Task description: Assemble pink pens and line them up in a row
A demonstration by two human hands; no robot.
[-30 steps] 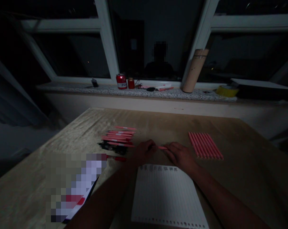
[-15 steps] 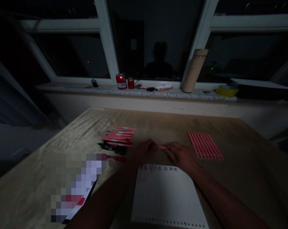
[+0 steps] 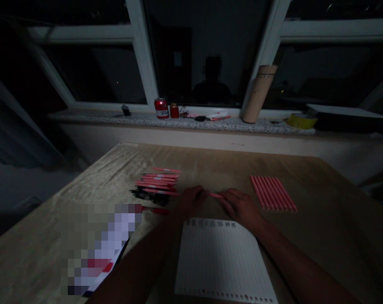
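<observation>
A slim pink pen is held level between my two hands, just beyond the top edge of a lined notepad page. My left hand is closed on the pen's left end. Closed around the right end is my right hand; its fingers hide that part. To the left lies a loose pile of pink pens with pale labels, with black pens beside it. Several pink pens form a neat side-by-side row to the right.
A red pen and a partly blurred white-and-red item lie at the left of the table. On the windowsill stand a red can, a small red jar, a tall tan cylinder and yellow tape.
The fingers of my left hand have shifted slightly on the pen, and a little more of it shows. My right hand and the pens on the table stay put.
</observation>
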